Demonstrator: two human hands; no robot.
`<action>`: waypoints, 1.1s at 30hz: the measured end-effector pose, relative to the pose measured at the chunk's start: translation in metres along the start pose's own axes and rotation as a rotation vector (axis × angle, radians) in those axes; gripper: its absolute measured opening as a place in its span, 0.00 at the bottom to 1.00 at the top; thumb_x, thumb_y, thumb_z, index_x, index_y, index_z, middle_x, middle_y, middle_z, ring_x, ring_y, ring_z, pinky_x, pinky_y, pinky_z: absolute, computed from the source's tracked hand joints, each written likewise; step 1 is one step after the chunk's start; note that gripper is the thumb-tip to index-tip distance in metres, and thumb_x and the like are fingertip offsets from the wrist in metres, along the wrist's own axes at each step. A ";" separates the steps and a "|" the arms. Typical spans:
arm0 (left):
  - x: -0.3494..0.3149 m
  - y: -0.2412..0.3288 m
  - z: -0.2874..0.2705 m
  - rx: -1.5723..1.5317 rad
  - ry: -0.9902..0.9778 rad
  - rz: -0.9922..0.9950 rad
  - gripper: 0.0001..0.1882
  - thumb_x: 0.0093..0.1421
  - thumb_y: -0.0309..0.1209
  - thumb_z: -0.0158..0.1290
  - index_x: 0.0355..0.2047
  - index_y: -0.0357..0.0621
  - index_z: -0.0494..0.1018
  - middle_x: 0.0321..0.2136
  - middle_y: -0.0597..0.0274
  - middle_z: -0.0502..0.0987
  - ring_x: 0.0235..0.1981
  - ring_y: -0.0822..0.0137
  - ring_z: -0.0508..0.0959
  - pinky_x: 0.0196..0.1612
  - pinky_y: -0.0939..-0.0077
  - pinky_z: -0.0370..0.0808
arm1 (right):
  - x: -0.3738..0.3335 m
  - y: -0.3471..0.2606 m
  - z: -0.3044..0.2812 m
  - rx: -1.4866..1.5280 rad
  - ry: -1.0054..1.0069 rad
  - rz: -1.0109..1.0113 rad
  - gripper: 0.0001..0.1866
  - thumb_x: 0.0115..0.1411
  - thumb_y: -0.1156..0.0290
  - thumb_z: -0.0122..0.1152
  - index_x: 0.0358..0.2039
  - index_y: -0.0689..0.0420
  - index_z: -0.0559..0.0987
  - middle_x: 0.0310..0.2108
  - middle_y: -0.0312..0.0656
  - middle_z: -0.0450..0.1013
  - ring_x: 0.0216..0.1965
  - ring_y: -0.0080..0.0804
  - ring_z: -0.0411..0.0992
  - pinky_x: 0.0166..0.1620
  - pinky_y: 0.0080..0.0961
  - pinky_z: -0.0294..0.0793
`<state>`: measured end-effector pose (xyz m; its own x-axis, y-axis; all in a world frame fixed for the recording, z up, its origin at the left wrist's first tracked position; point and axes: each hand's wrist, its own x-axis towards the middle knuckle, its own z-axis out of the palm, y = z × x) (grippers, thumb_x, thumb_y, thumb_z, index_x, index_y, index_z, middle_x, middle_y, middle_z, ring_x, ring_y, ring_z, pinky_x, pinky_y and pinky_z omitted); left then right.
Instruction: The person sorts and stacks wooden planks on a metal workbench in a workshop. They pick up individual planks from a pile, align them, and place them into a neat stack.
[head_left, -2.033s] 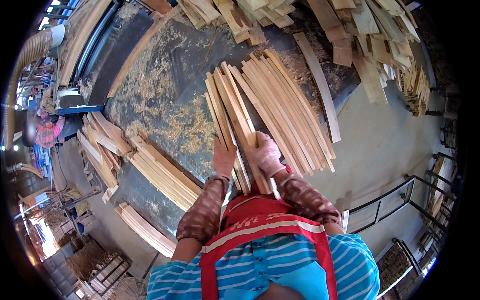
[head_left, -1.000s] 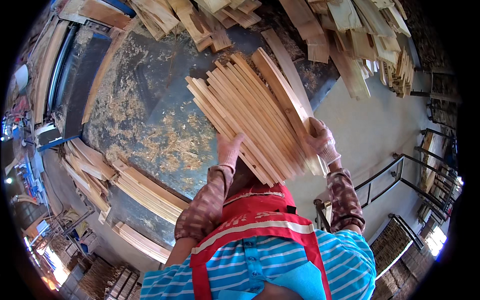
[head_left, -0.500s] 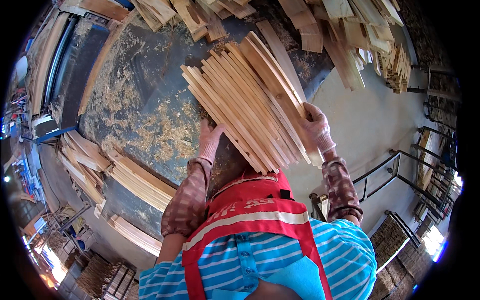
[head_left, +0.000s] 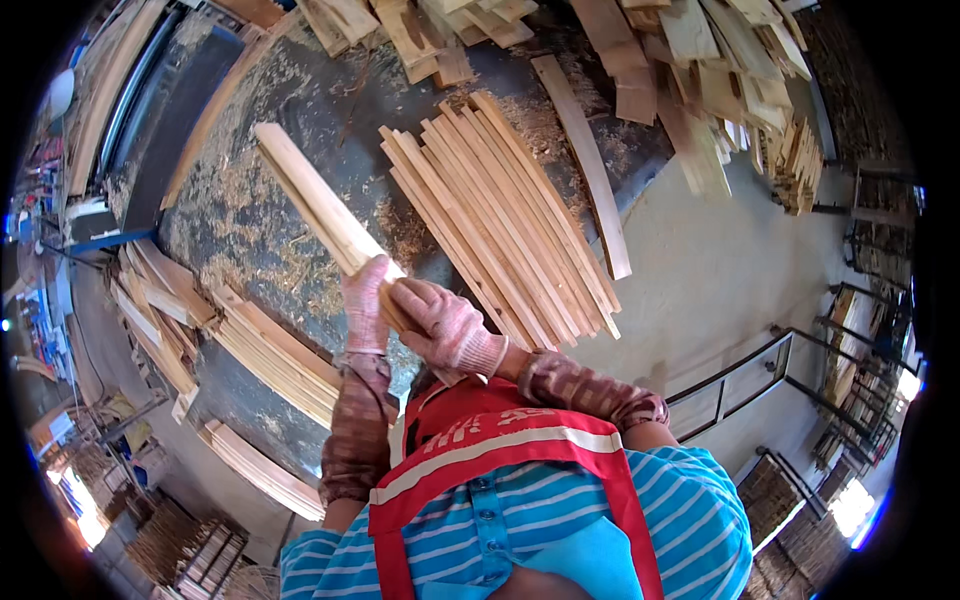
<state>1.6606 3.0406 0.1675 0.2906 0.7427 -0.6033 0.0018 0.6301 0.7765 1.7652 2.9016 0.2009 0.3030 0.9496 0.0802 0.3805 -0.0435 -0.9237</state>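
Both my hands, in pink-stained gloves, grip a pale wooden plank [head_left: 318, 205] slanting up and to the left over the dark work table. A lengthwise line along it may be a second piece; I cannot tell. My left hand [head_left: 367, 303] is closed round its left side near the lower end. Just to the right, my right hand [head_left: 445, 322] wraps over it from above. Right of both hands lies a row of narrow wooden strips [head_left: 500, 225], side by side with uneven ends. A single thin board [head_left: 585, 165] lies apart, to the right of the row.
Sawdust and shavings cover the table [head_left: 225, 175]. Piles of boards [head_left: 700, 60] lie at the far right and far edge. Stacked strips [head_left: 270, 355] and loose offcuts [head_left: 165, 300] are at the left. A dark metal frame [head_left: 735, 385] stands on the right.
My right hand has come across from the row's right side to beside my left hand. The plank from that side is now in both hands, left of the row.
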 end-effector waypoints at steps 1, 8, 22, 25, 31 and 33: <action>0.014 -0.009 -0.023 -0.022 -0.001 -0.021 0.23 0.55 0.28 0.63 0.49 0.37 0.70 0.36 0.58 0.74 0.33 0.63 0.79 0.35 0.71 0.81 | 0.007 0.004 -0.001 0.016 -0.160 0.026 0.25 0.56 0.63 0.64 0.52 0.58 0.73 0.50 0.56 0.71 0.50 0.57 0.72 0.51 0.46 0.75; 0.076 -0.092 -0.088 0.363 0.229 -0.079 0.43 0.48 0.26 0.66 0.64 0.39 0.58 0.45 0.55 0.74 0.41 0.61 0.78 0.41 0.69 0.81 | 0.090 0.079 -0.028 -0.691 -0.192 0.165 0.25 0.62 0.57 0.58 0.57 0.56 0.73 0.64 0.53 0.65 0.61 0.52 0.67 0.61 0.44 0.69; 0.081 -0.102 -0.076 0.208 0.172 0.145 0.46 0.44 0.18 0.64 0.64 0.42 0.56 0.42 0.59 0.73 0.35 0.65 0.77 0.34 0.73 0.78 | 0.273 0.127 -0.046 -1.006 -0.513 0.012 0.22 0.62 0.64 0.51 0.54 0.58 0.78 0.64 0.43 0.67 0.67 0.44 0.61 0.70 0.39 0.56; 0.077 -0.100 -0.066 0.081 0.200 0.062 0.48 0.43 0.18 0.64 0.64 0.42 0.55 0.42 0.59 0.73 0.35 0.65 0.77 0.35 0.73 0.79 | 0.272 0.108 -0.071 -0.829 -0.441 -0.171 0.20 0.61 0.64 0.56 0.53 0.55 0.79 0.63 0.43 0.67 0.62 0.44 0.67 0.65 0.33 0.66; 0.078 -0.108 -0.083 0.103 0.141 0.087 0.51 0.46 0.14 0.65 0.67 0.43 0.51 0.46 0.59 0.75 0.41 0.63 0.79 0.41 0.71 0.81 | 0.196 0.056 -0.090 0.496 -0.421 -0.040 0.44 0.56 0.54 0.71 0.67 0.56 0.60 0.62 0.47 0.66 0.57 0.36 0.72 0.60 0.29 0.73; 0.081 -0.106 -0.078 0.123 0.113 0.083 0.51 0.46 0.13 0.65 0.67 0.44 0.51 0.48 0.58 0.75 0.42 0.62 0.79 0.43 0.71 0.81 | 0.134 0.084 -0.066 0.533 -0.426 0.168 0.56 0.56 0.57 0.72 0.74 0.58 0.46 0.65 0.49 0.64 0.58 0.34 0.70 0.61 0.31 0.71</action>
<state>1.6088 3.0519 0.0222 0.1854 0.8160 -0.5475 0.1009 0.5384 0.8366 1.8951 3.0046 0.1588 -0.0904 0.9870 -0.1332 -0.1550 -0.1461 -0.9771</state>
